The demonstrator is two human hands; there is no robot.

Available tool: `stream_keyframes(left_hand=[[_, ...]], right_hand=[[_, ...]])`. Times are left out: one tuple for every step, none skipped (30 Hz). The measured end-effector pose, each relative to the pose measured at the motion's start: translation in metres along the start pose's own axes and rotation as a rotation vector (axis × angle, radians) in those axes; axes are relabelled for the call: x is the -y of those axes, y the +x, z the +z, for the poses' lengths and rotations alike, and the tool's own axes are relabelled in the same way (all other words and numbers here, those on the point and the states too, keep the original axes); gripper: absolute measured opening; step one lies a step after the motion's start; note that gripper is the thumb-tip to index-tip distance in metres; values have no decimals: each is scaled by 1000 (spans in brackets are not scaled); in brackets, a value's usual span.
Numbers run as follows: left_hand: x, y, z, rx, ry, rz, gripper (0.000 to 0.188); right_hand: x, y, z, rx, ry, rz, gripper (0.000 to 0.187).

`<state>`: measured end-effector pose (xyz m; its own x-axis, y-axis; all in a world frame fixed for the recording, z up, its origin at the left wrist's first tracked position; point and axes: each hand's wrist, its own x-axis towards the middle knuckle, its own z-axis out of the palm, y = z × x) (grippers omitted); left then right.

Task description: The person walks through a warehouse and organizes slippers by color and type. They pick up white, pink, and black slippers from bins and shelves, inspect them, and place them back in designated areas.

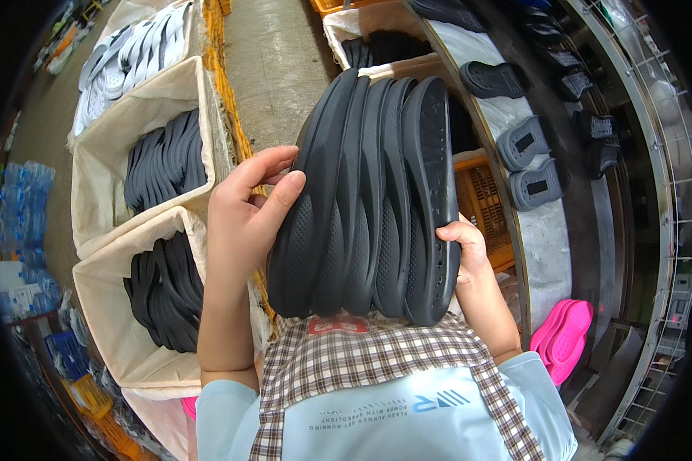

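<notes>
A thick row of black shoe soles (351, 207), several pressed side by side and standing on edge, is held up in front of my chest. My left hand (246, 203) is at the row's left side, thumb and curled fingers against the outermost sole; some fingertips are hidden. At the right end, my right hand (467, 250) grips the last sole, its thumb on the face near the rim and the other fingers out of sight behind. The soles' lower ends come against my checked apron (377, 353).
On the left stand cloth-lined bins (104, 207) with dark grey, black and white soles. Another lined bin (342, 23) with black soles is ahead. Right of me, a conveyor belt (542, 238) carries grey and black shoe parts; pink soles (565, 338) lie near its close end. An orange crate (480, 196) sits beneath.
</notes>
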<state>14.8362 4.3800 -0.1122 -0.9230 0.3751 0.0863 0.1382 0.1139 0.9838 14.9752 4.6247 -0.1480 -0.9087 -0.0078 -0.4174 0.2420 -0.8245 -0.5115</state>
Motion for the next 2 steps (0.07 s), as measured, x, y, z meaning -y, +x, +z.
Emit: stream_keyframes(left_hand=[[-2, -4, -2, -19, 38, -10, 34], [-4, -9, -3, -40, 76, -20, 34]], right_hand=[[-1, 2, 0, 38, 26, 17, 53], [-2, 5, -1, 83, 54, 39, 55]])
